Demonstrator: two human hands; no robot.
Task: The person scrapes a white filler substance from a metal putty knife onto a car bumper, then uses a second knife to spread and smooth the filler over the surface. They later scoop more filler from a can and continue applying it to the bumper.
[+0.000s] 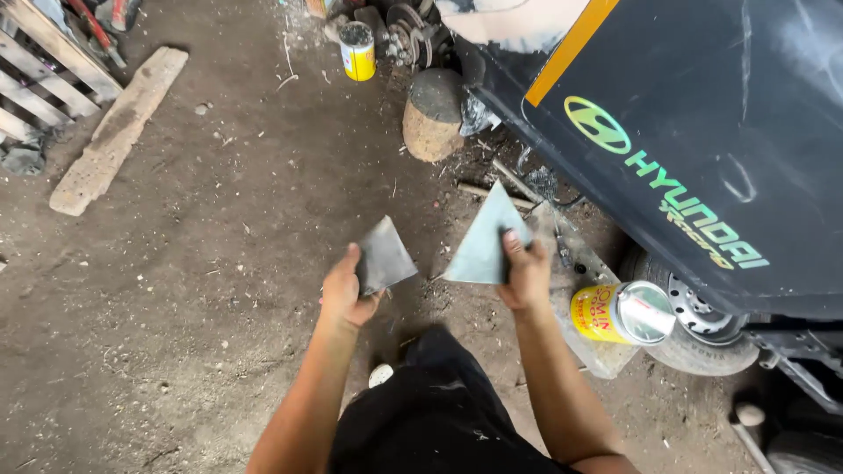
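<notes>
A flat wooden plank [116,132] lies on the dirt floor [193,290], far to the left of the black car [702,132]. Beside the plank, in the top left corner, is part of a wooden pallet [48,66].

Nearer the car, the person's left hand [344,294] is held out over the floor. Its grip is closed on a small grey metal scraper [383,256], thumb on top and fingers under it. The flat blade sticks up and to the right of the hand.

Farther back, close to the car's front end, a yellow tin [357,50] stands upright on the floor. Next to it, just left of the car's edge, a round stump [433,114] stands on the dirt.

The right hand [525,276] is closer to the car than the left one. Its grip is closed on a bigger grey scraper [485,241] shaped like a triangle, with the thumb pressed on the flat face and the pointed end up. The two scrapers are near each other but not touching.

Below the hands you can see the person's black clothing [439,412].

Just under the car's side, a yellow can [619,313] lies tipped over, with its shiny lid toward the car wheel [694,329]. The wheel sits under the car body, right beside the can.
</notes>
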